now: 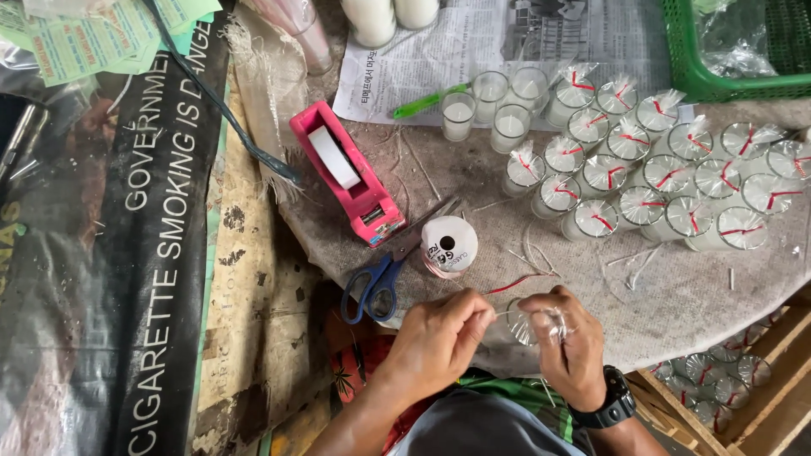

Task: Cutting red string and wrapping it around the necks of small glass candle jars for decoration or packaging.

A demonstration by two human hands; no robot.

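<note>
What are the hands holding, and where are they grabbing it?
The right hand holds a small plastic-wrapped glass by its gathered wrap at the top. The left hand pinches a thin red strip near one end with its fingers.

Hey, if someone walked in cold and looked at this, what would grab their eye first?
Probably the cluster of wrapped candle cups, each tied with red string, crowding the upper right of the cloth-covered table. Next, the bright pink tape dispenser left of centre, with blue-handled scissors below it. At the near edge, the left hand and right hand pinch clear wrap around one more cup.
</note>
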